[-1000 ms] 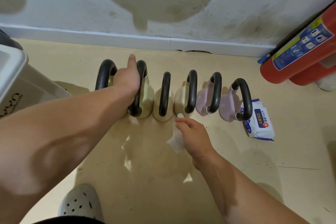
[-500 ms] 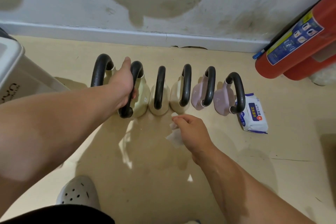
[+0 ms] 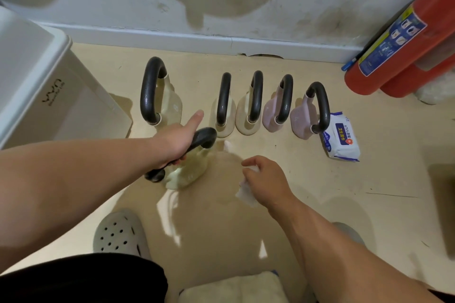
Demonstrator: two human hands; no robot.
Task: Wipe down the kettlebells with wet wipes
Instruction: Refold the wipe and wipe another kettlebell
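Observation:
Several kettlebells with black handles stand in a row on the floor by the wall: a large cream one [image 3: 170, 103] at the left, two smaller cream ones [image 3: 225, 120] [image 3: 247, 118], then two pink ones [image 3: 272, 115] [image 3: 301, 120]. My left hand [image 3: 176, 141] grips the black handle of another cream kettlebell [image 3: 189, 171], pulled out of the row toward me and tilted. My right hand [image 3: 264, 181] holds a crumpled white wet wipe [image 3: 246, 194] just right of that kettlebell, apart from it.
A wet-wipe pack [image 3: 341, 140] lies beside the rightmost pink kettlebell. Red fire extinguishers [image 3: 403, 49] lean at the right wall. A white bin [image 3: 37, 86] stands at the left. My grey clog [image 3: 120, 233] is below the held kettlebell, a folded cloth [image 3: 234, 289] at the bottom edge.
My left hand has pulled the second cream kettlebell out of the row toward me, leaving a gap. My right hand with the wipe has drawn back a little toward me.

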